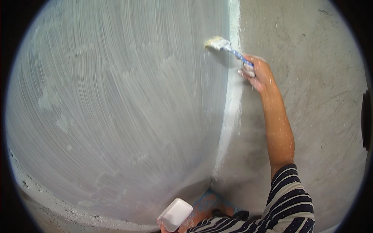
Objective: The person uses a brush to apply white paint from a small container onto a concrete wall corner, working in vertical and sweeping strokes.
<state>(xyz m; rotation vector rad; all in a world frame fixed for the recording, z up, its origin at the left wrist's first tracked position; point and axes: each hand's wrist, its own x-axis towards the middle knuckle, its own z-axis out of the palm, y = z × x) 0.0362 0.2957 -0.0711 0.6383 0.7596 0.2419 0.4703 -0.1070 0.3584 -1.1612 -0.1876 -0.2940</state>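
Note:
My right hand (256, 71) grips the blue handle of a paintbrush (220, 44). White paint coats the brush's head, and its yellowish bristle tips are at the streaked, white-painted wall (131, 96), just left of the corner. Whether the bristles touch the wall I cannot tell. White paint marks my fingers, and specks dot the forearm. Low in the picture, my left hand (163, 228) holds a shallow white tray (176, 214) by its lower left edge; most of that hand is cut off by the frame. The tray's inside is whitish, and how much paint it holds is unclear.
A brighter white strip (231, 113) runs down the corner. Right of it stands a bare grey plastered wall (314, 87). A dark object (366, 121) juts in at the far right. Below, the reddish floor (208, 204) shows paint spatter. A rough ledge (67, 211) curves along the lower left.

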